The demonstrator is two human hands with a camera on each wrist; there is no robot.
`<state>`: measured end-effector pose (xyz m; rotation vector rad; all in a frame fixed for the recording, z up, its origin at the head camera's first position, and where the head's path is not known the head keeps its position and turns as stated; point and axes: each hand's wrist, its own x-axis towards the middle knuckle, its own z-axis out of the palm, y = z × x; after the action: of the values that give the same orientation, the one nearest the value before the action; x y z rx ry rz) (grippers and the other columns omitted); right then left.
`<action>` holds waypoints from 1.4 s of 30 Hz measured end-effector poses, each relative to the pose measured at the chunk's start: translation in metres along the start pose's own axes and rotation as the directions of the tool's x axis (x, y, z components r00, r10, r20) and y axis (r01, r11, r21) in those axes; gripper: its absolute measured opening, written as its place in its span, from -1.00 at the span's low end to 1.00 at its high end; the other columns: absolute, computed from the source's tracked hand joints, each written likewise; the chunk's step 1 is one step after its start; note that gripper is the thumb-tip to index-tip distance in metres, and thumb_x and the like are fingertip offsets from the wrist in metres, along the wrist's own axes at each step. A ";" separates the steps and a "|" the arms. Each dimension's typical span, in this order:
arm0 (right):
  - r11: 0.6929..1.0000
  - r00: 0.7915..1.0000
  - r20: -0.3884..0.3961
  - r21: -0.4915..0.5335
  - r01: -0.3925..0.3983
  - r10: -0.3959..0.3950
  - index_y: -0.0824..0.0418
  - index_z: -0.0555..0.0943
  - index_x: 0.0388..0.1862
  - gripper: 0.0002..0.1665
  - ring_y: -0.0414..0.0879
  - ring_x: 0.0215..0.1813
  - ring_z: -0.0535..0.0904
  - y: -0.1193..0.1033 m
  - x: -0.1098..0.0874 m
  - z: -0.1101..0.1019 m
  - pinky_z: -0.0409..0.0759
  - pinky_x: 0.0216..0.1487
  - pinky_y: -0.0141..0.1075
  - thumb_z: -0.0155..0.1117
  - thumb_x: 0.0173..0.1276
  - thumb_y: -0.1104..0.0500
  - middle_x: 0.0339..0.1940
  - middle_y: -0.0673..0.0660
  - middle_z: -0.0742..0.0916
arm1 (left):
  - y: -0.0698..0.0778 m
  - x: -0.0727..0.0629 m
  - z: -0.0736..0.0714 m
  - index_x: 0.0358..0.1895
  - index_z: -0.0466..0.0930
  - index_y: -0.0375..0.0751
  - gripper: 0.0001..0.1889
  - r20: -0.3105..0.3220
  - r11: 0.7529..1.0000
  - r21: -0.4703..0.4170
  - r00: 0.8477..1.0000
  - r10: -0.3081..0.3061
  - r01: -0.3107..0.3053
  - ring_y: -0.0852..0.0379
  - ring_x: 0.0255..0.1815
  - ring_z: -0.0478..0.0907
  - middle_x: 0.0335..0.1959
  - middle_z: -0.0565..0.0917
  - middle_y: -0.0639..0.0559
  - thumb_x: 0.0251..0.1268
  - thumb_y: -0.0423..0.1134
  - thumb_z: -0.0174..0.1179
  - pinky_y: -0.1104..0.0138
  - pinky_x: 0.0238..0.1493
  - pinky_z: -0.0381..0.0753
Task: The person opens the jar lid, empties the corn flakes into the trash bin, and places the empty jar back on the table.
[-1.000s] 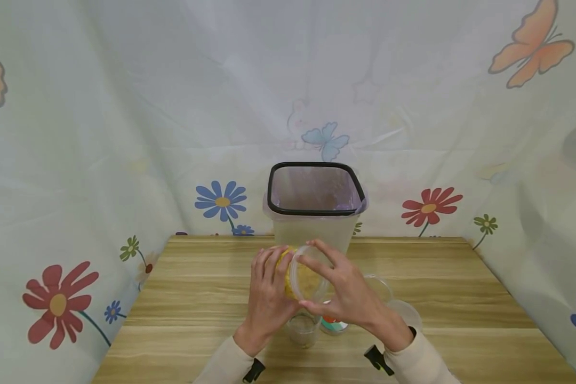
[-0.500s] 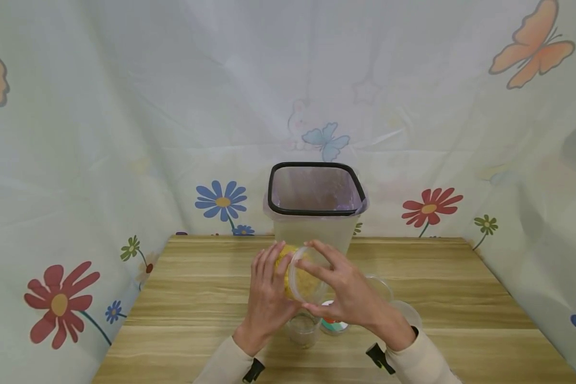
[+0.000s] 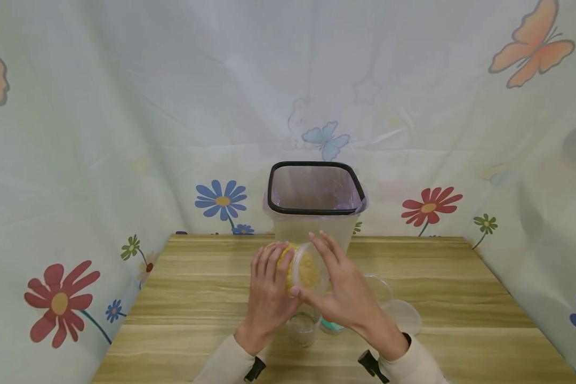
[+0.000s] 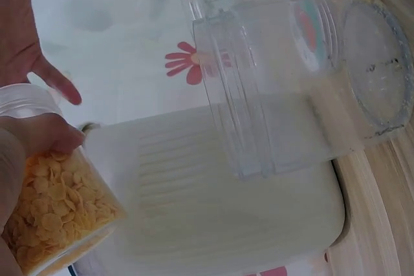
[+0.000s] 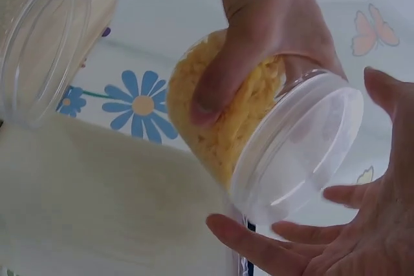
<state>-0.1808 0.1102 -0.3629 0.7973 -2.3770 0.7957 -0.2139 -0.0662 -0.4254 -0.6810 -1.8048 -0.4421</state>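
Note:
My left hand (image 3: 267,288) grips a clear plastic jar of yellow flakes (image 5: 242,130), tilted sideways with its mouth end toward my right hand. A translucent screw lid (image 5: 297,150) sits on that end. The flakes also show through the jar wall in the left wrist view, below the left thumb (image 4: 55,132). My right hand (image 3: 348,290) is spread beside the lid, fingers extended; in the right wrist view its fingertips stand around the lid's edge. Under both hands an uncovered clear jar (image 4: 278,121) stands on the table, some residue at its base.
Beside the uncovered jar is a round container with a teal and red label (image 3: 333,325), partly behind my right hand. A translucent disc (image 3: 407,318) and a clear round rim (image 3: 383,288) lie farther right. A lined bin (image 3: 312,226) with a black rim stands behind my hands.
My right fingers have gone from pinching the lid's edge to spreading off it. The left hand keeps hold of the flake jar, nearly in place.

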 end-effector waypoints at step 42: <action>0.994 0.994 0.074 0.079 0.071 -0.077 0.02 0.41 0.40 0.07 0.20 0.15 0.63 0.015 0.002 -0.010 0.70 -0.37 -0.36 0.66 -0.16 -0.06 0.38 0.28 0.51 | 0.002 0.003 -0.004 0.24 0.43 -0.24 0.04 0.110 1.000 0.012 0.994 -0.028 0.027 -0.14 0.18 0.46 0.17 0.54 -0.16 -0.38 0.31 0.55 -0.02 0.31 0.44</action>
<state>-0.1898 0.1261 -0.3597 0.9577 -2.3810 0.8439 -0.2109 -0.0665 -0.4211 -0.6855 -1.9213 -0.4203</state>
